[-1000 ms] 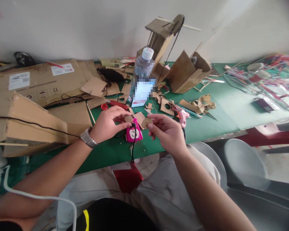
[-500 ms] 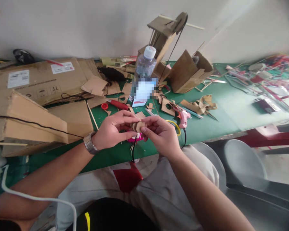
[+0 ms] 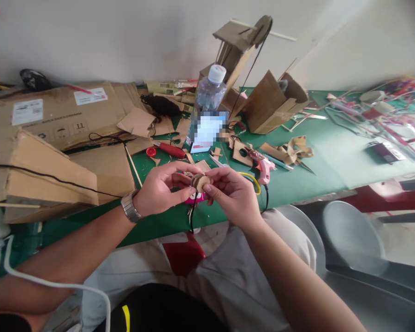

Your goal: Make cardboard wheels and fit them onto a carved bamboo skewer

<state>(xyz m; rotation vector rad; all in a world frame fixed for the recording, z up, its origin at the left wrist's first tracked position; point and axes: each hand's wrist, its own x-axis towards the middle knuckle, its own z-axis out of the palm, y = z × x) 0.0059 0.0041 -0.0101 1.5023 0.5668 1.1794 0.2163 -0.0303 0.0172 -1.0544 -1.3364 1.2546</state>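
Left fingers [image 3: 181, 197] and right fingers [image 3: 217, 194] pinching cardboard discs [image 3: 203, 183], pink box [image 3: 201, 197] just below

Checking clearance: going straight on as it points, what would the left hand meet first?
Left hand: probably the small round tan cardboard discs at its fingertips, then the right hand; depth is unclear.

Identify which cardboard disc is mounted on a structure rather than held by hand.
The large disc atop the tall structure behind the bottle; the small discs are held between the left hand and right hand.
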